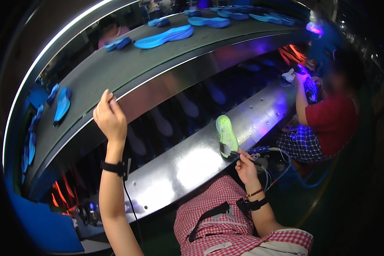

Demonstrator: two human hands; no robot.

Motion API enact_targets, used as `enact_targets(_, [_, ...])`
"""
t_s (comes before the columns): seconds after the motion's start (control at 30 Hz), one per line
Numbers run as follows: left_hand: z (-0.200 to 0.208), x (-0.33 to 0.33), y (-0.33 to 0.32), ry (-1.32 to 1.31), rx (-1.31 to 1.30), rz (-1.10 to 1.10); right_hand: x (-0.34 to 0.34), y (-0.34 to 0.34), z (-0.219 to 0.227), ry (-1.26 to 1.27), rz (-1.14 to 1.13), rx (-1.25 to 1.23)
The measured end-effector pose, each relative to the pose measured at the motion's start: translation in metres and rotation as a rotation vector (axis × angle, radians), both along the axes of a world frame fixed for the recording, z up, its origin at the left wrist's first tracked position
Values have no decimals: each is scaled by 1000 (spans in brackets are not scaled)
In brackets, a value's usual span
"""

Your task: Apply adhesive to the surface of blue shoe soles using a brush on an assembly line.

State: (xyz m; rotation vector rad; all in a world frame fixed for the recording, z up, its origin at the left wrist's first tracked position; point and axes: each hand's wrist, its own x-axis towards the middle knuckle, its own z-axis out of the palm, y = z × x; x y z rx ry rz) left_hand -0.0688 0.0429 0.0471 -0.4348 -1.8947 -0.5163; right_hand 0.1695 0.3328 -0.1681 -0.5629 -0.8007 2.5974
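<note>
My left hand (110,116) is raised at the near edge of the dark conveyor belt (115,72), fingers loosely bent and apart, with nothing visible in them. My right hand (246,169) is closed around the dark handle of a brush (234,154). The brush's head meets the lower end of a pale yellow-green shoe sole (227,131). That sole lies on the shiny metal shelf (158,187) below the belt. The nearest blue shoe sole (62,104) to my left hand rests on the belt, farther left.
Several blue soles, including a large one (164,37), lie along the belt. At the right, a co-worker in a red shirt (332,121) handles a shoe part under violet light. Cables and a blue hose (305,182) hang beside my right hand. Orange glow shows under the belt.
</note>
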Motion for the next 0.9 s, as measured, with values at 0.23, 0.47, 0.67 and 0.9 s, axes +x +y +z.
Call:
enact_targets(0.23, [53, -15, 83, 3, -162, -369, 1, 7, 2, 37, 57, 6])
enact_targets(0.47, [120, -87, 162, -495, -423, -178, -4, 13, -8, 146, 123, 13])
enact_targets(0.67, [117, -139, 208, -685, -580, -156, -13, 16, 6, 117, 120, 43])
enact_targets(0.9, [122, -158, 231, -866, -684, 43, -18, 19, -2, 85, 180, -48])
